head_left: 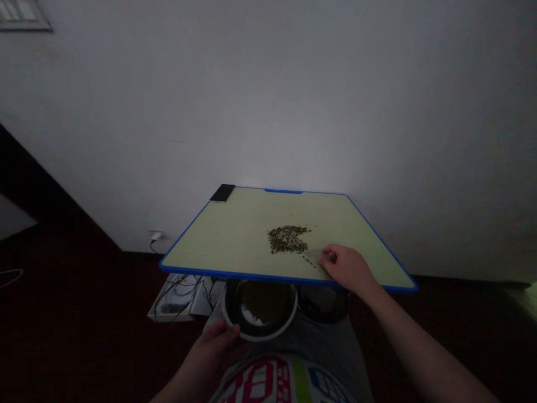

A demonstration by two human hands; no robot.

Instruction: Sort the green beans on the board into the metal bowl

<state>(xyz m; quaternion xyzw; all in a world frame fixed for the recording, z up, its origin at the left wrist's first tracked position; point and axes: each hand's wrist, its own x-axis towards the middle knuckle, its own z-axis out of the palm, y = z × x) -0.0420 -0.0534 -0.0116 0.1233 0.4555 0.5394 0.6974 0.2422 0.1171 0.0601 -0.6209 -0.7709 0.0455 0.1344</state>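
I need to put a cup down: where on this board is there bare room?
The widest bare patch on the blue-edged board lies left of the heap of green-brown grains, in front of the black phone. A narrower strip runs behind the heap. The front right is crowded: the right hand and a clear plastic piece sit beside the grains.

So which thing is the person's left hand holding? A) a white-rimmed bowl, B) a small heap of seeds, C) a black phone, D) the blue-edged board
A: the left hand grips the rim of the white-rimmed bowl, below the near edge of the blue-edged board.
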